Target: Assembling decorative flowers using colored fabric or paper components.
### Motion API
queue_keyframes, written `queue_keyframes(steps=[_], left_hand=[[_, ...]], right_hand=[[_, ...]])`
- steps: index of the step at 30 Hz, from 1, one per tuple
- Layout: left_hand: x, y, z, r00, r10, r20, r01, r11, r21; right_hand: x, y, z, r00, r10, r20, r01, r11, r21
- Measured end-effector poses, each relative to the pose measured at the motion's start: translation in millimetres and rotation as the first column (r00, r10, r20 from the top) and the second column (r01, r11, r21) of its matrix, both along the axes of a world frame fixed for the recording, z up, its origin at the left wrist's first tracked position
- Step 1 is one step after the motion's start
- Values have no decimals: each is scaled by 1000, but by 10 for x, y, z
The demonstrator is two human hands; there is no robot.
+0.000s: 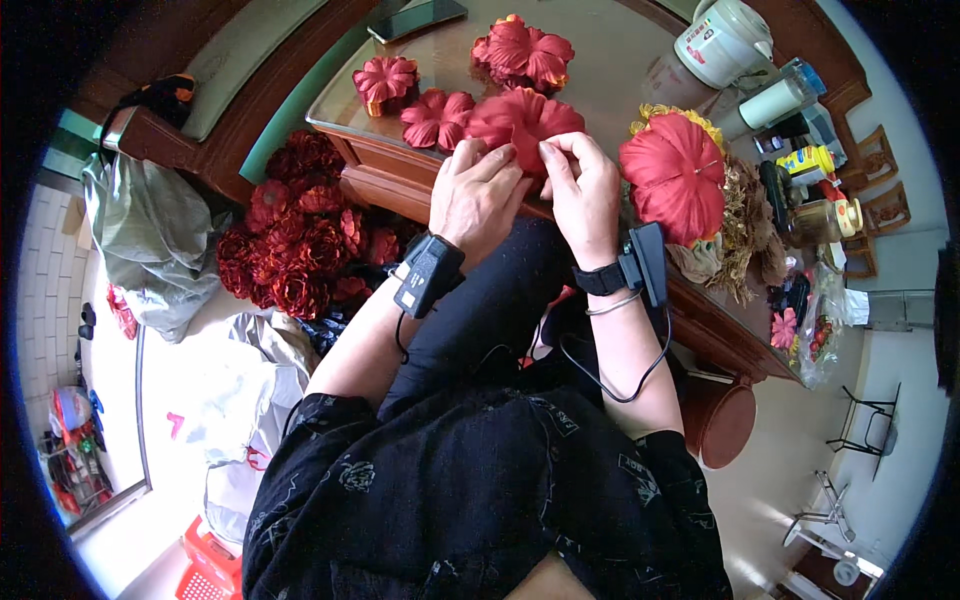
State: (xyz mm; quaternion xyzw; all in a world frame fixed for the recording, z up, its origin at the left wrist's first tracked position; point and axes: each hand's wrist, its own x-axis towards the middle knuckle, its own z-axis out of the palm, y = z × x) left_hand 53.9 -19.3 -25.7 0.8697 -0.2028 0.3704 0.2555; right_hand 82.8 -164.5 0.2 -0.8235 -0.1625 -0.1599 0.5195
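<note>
At the table's near edge my two hands work on a red fabric petal layer [522, 112], round with wide folds. My right hand [583, 190] pinches its near right edge between thumb and forefinger. On the left side of it, my left hand [475, 195] has its fingers closed on the near edge; the fingertips are partly hidden. Just beyond lie a smaller red petal layer [437, 118], a small stack of red petals [385, 80] and a taller stack [525, 52]. Right of my hands sits a large red petal stack [672, 175], beside yellow and beige petals.
Many dark red artificial flowers [290, 245] are heaped low at the left, near a grey-green sack [150, 230]. On the glass-topped table stand a white thermos jug [725, 45], a glass jar [825, 220] and a phone [418, 18]. A brown stool [722, 428] is below right.
</note>
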Motion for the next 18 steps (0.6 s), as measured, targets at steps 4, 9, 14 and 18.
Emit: queue_keyframes(steps=[4, 9, 14, 18], left_hand=[[-23, -30, 37, 1000, 25, -6, -26, 1000, -11], [-41, -38, 80, 1000, 20, 2, -20, 999, -25], [-109, 48, 126, 986, 3, -165, 3, 999, 41], [-169, 74, 129, 999, -25, -25, 17, 959, -285]], right_hand=[[-163, 93, 238, 998, -53, 24, 49, 991, 125], [-388, 123, 565, 995, -15, 104, -11, 969, 247], [-519, 76, 753, 968, -33, 248, -17, 981, 196], [-540, 15, 639, 940, -31, 340, 17, 999, 43]])
